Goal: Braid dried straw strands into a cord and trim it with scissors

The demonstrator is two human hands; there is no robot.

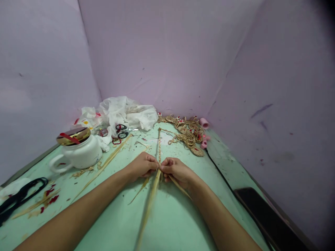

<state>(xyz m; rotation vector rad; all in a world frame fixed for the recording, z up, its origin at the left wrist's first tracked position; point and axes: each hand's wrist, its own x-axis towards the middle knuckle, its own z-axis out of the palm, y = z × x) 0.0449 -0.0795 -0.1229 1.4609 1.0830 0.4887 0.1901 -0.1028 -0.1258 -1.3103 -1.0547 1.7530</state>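
While the left hand and the right hand meet at the near end of a straw braid, each pinches it between thumb and fingertips, presumably to keep the plait from loosening where it gives way to unwoven strands. The braid lies in the middle of the counter, running straight away from the hands, which seems to keep it aligned; at its far end it bends sharply right toward a heap of braided straw pieces, though what holds the bend cannot be made out. A long middle strand hangs toward the person, blurred, while a right strand passes under the right hand and a short left strand slants out below the left, their separation likely keeping them from tangling. Spare straw strips lie to the left, probably for easy reach, and the black-handled scissors rest beyond them, before a white plastic bag. A white mug with a gold lid stands farther left, apparently out of the way of the forearms
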